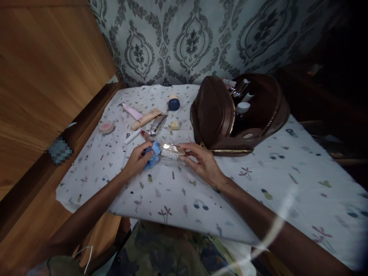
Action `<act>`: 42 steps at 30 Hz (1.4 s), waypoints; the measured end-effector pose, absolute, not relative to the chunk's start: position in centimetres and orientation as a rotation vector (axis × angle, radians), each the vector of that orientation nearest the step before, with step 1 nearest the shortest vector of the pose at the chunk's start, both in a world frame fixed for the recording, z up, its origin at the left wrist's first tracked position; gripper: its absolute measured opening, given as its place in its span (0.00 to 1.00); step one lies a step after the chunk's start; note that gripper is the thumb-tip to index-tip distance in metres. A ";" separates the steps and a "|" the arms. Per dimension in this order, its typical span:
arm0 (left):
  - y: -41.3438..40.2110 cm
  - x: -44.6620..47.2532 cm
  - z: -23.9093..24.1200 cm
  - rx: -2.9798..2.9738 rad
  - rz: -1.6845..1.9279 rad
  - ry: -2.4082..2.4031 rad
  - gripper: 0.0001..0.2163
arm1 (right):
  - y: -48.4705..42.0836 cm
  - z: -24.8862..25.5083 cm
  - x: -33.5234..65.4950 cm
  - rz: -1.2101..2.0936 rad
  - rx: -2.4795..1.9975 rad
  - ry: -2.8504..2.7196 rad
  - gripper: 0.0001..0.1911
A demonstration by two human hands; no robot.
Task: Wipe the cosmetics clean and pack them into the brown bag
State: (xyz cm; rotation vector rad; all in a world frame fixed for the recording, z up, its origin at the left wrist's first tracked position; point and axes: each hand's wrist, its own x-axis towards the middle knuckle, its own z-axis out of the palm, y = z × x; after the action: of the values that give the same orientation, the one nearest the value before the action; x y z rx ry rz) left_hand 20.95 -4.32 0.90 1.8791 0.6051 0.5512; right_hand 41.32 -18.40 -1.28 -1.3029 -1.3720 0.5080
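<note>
My left hand (140, 158) is closed on a crumpled blue cloth (153, 155). Between the fingers and thumb of my right hand (204, 161) is a shiny gold cosmetic case (171, 151) with a glittery silver patch. The case is held level above the table, its left end close to the cloth; whether they touch I cannot tell. Beyond my hands lie a beige tube (146, 119), a lilac tube (131, 110), a clear tube with a silver cap (157, 125), a white stick (133, 136) and a small yellow jar (174, 125).
To the right, a brown leather bag (211, 111) stands unzipped with several cosmetics inside. A round dark blue and cream container (173, 102) sits at the back, a pink compact (106, 127) at the left. A patterned cloth (184, 203) covers the table. Wooden furniture (57, 50) borders the left side.
</note>
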 end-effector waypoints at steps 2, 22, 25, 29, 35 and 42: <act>-4.2 20.4 1.1 1.985 0.537 0.547 0.11 | -18.6 -1.1 41.4 0.434 -1.321 -1.435 0.16; -8.8 22.3 3.4 2.536 0.387 -0.011 0.07 | -19.1 -0.2 41.6 0.517 -1.507 -1.425 0.23; -9.6 23.0 3.1 2.587 0.567 -0.008 0.08 | -19.0 -1.0 41.4 0.525 -1.523 -1.401 0.25; -10.0 23.9 2.4 2.780 0.718 0.106 0.11 | -18.8 -1.7 41.1 0.530 -1.511 -1.332 0.26; -9.4 24.4 1.5 2.887 0.705 0.466 0.13 | -18.4 -1.8 41.3 0.548 -1.440 -1.351 0.18; -9.1 21.8 0.7 2.914 0.472 0.687 0.13 | -18.5 -2.0 41.4 0.605 -1.459 -1.293 0.16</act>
State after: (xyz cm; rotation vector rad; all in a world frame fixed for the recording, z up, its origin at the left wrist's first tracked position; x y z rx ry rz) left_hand 21.81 -9.13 0.69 2.9142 0.6866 0.4716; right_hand 41.37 -18.48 -1.98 -1.4588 -1.2926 0.6051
